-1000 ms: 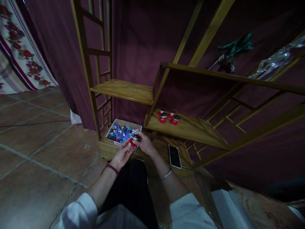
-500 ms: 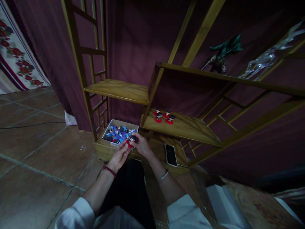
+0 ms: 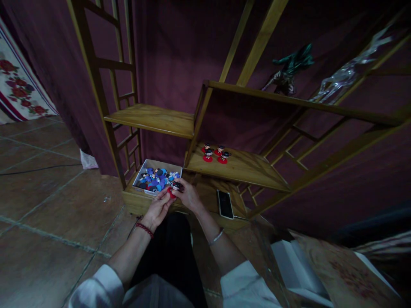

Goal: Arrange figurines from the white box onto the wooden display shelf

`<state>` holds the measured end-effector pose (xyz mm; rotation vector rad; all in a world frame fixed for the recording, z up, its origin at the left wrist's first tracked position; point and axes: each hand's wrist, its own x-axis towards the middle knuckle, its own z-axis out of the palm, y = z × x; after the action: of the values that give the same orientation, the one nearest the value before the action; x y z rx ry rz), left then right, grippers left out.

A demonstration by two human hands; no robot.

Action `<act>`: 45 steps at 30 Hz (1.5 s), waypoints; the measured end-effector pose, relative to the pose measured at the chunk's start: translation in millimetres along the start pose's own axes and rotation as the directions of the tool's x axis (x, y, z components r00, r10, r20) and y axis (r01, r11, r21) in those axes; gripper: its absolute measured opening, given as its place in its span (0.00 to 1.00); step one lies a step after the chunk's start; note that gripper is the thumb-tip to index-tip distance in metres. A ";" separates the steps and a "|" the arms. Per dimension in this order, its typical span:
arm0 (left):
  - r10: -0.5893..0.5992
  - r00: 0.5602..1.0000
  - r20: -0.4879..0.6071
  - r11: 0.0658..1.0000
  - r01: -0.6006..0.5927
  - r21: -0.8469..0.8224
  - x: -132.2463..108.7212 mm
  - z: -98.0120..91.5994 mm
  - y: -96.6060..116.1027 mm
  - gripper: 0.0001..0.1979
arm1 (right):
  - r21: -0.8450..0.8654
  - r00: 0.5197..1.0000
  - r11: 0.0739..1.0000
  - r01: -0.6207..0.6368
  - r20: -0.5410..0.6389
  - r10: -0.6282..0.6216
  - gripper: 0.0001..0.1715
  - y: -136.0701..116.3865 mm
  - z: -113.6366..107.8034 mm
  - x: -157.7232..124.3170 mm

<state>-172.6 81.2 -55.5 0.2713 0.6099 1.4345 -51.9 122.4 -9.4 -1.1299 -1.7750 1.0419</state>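
Note:
Both hands meet around one small figurine (image 3: 176, 186) with a black-haired head and a red round base. The fingers of my left hand (image 3: 158, 208) are closed on the red base from below. My right hand (image 3: 189, 196) pinches the figurine's upper part from the right side. Just behind them, a shallow white box (image 3: 138, 180) holds many small figures in blue, purple and black. On the middle shelf (image 3: 253, 171), to the right, several matching figurines (image 3: 224, 157) stand upright on red bases in a tight group.
A phone (image 3: 225, 204) lies on the lowest shelf, right of my hands. The higher left shelf (image 3: 154, 119) overhangs the box. On the upper right shelf stand a dark green statue (image 3: 289, 68) and a clear figure (image 3: 343, 79). A white carton (image 3: 297, 267) sits at lower right.
The whole view has shifted slightly, so the shelves and box appear further left. Both hands keep hold of the figurine, which looks little changed in its pose.

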 end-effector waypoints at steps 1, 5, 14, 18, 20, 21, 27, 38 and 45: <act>-0.003 1.000 -0.002 1.000 0.003 -0.005 -0.3 -0.1 -0.9 0.11 | -0.001 1.000 1.000 -0.004 0.005 0.004 0.18 -0.7 -0.7 -1.1; -0.012 1.000 -0.009 1.000 0.012 -0.012 -1.9 0.8 -4.3 0.10 | -0.004 1.000 1.000 -0.018 0.017 0.018 0.18 -1.8 -3.9 -5.1; -0.038 0.999 0.007 0.999 0.037 0.016 -6.5 1.0 -7.2 0.11 | -0.006 0.999 1.000 -0.029 0.021 0.029 0.18 7.7 -3.4 -10.0; -0.041 0.999 0.034 0.999 0.041 -0.009 -5.7 2.9 -7.0 0.12 | -0.021 0.999 1.000 0.001 0.037 0.000 0.17 5.3 -7.3 -7.0; -0.046 0.998 0.051 0.999 0.047 -0.016 -5.8 5.5 -5.3 0.12 | -0.020 0.999 1.000 0.009 0.043 -0.008 0.18 4.6 -9.3 -5.4; -0.049 0.997 0.061 0.999 0.050 -0.016 -6.2 7.0 -4.0 0.13 | -0.010 0.999 1.000 0.013 0.047 -0.013 0.19 4.6 -10.2 -4.9; -0.062 0.992 0.106 0.998 0.064 -0.008 -11.4 15.3 5.2 0.16 | 0.103 0.995 0.994 0.042 0.082 -0.050 0.22 1.7 -14.8 -5.7; -0.074 0.989 0.129 0.997 0.071 0.031 -9.2 23.9 10.5 0.15 | 0.048 0.996 0.997 0.060 0.068 -0.063 0.22 -13.4 -25.6 -4.7; -0.080 0.989 0.123 0.994 0.070 0.084 -13.6 40.1 13.1 0.13 | -0.011 0.993 0.993 0.116 0.034 -0.116 0.22 -18.7 -33.4 -8.6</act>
<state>-162.1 77.1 -12.7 0.3952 0.5684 1.3121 -24.8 116.8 18.4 -1.0095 -1.8528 0.9865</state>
